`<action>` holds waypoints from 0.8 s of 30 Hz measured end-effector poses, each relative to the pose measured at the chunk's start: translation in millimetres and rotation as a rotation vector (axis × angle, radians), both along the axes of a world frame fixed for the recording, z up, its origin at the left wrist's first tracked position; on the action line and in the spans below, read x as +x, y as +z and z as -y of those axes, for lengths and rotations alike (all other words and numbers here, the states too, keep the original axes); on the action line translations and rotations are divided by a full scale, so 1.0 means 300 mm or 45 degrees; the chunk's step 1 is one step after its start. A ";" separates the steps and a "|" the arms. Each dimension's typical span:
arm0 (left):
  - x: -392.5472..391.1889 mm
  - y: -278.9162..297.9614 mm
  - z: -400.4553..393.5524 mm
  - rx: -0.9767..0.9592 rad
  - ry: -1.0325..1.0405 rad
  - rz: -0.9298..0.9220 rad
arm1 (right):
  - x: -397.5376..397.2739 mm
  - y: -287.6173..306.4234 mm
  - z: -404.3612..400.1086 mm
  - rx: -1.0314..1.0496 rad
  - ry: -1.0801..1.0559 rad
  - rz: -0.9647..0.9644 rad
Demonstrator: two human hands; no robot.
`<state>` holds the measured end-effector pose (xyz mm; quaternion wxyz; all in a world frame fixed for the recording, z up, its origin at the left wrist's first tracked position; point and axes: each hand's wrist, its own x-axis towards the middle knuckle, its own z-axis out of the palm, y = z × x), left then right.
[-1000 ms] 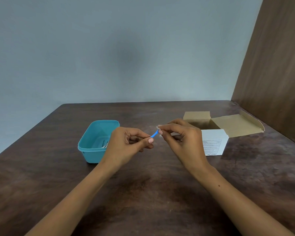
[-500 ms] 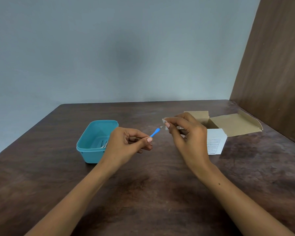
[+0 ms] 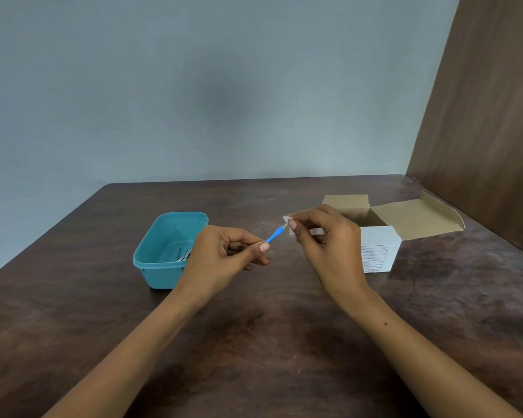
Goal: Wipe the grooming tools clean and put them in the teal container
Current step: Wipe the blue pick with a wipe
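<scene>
Slightly raised since the earlier frame, the right hand (image 3: pixel 326 236) pinches a white wipe (image 3: pixel 288 222) on the blue tool (image 3: pixel 274 235) the left hand (image 3: pixel 224 254) grips; some tools (image 3: pixel 184 255) already lie in the teal container (image 3: pixel 163 248).

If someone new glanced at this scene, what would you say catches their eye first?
Probably the two hands meeting mid-table: the left hand pinches a thin blue-handled tool, whose tip meets a small white wipe pinched by the right hand. Left of them stands the bright teal plastic container; an open cardboard box lies to the right.
</scene>
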<state>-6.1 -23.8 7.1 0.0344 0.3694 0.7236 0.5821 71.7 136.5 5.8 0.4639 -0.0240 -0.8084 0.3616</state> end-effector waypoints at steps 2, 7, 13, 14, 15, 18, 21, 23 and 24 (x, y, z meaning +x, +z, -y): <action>-0.001 0.002 0.001 0.010 0.006 -0.007 | -0.001 0.009 -0.007 -0.266 0.054 0.023; -0.004 0.007 0.006 0.029 0.005 -0.058 | -0.003 0.030 0.001 -0.905 0.497 0.274; -0.005 0.009 0.010 0.007 -0.019 -0.123 | 0.006 0.031 0.005 -1.225 0.815 0.543; -0.005 0.010 0.012 -0.003 -0.019 -0.136 | 0.007 0.032 0.006 -1.268 0.840 0.561; -0.007 0.010 0.013 -0.012 -0.019 -0.142 | 0.008 0.034 0.005 -1.306 0.854 0.560; -0.016 0.011 0.017 -0.027 0.001 -0.170 | 0.009 0.046 -0.006 -1.394 0.861 0.488; -0.019 0.012 0.018 -0.057 0.034 -0.206 | 0.008 0.050 -0.017 -1.437 0.842 0.430; -0.017 0.013 0.019 -0.071 0.050 -0.224 | 0.005 0.047 -0.016 -1.456 0.840 0.427; -0.016 0.015 0.019 -0.075 0.058 -0.233 | 0.003 0.046 -0.017 -1.481 0.843 0.423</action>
